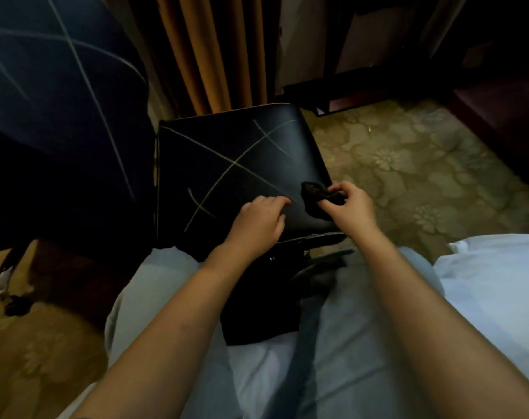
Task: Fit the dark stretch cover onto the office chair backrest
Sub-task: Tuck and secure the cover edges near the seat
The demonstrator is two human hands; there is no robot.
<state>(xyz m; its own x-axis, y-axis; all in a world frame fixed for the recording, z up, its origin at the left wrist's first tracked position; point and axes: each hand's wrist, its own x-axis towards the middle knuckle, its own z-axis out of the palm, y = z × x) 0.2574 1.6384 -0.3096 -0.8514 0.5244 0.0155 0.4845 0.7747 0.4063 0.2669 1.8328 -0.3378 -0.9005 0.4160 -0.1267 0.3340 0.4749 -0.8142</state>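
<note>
Office chair backrest (236,140) lies tilted toward the seated person, its near edge over the lap; the dark stretch cover (214,182), marked with pale crossing lines, is drawn across its face; a loose dark flap (257,316) lies on the pale trousers below, probably part of the same cover, though this cannot be confirmed. Right grip (352,205) pinches a bunched wad of hem (313,192) at the backrest's near right corner, thumb and fingers clenched on it. Left grip (261,219) rests on the cover just beside it, fingers bent; whether it holds a fold or merely presses cannot be told. Assessment: the fabric is light, soft and elastic; it is likely to recoil if let go and to slide over the smooth panel; best taken at the hem, close to each corner, with the face pinned flat. A second covered chair (60,101) stands to the left; orange curtain (214,49) behind; patterned carpet (408,164) beneath.
</note>
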